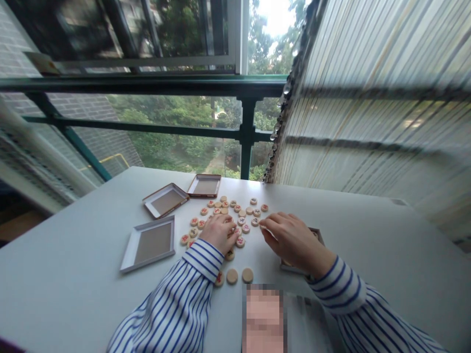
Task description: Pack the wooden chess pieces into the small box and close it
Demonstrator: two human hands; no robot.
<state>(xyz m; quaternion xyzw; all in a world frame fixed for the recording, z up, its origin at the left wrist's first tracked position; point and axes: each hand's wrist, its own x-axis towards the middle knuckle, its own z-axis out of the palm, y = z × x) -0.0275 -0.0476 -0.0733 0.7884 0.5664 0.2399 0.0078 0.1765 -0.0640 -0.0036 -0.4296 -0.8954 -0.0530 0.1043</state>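
Round wooden Chinese chess pieces (246, 228) with red or dark characters lie scattered mid-table, some blank side up. My left hand (220, 232) rests low over the left part of the pile, its fingers curled down among the pieces; what lies beneath the palm is hidden. To the right of the pile, my right hand (289, 240) has its fingers bent, with a pale piece edge at the fingertips, close to a dark-marked piece (255, 221). Under my right wrist is a small open box (317, 234), mostly covered. Two blank-side-up pieces (232, 276) lie nearer me, beside a red-marked one (219, 279).
Three shallow box trays or lids stand on the left: a white-sided one (147, 266), a brown-edged one (166, 214) and another (204, 186) at the back. A pixelated patch (263, 318) covers something at the near edge. Beyond the white table (368, 235) are a green railing (147, 86) and string curtain (349, 122).
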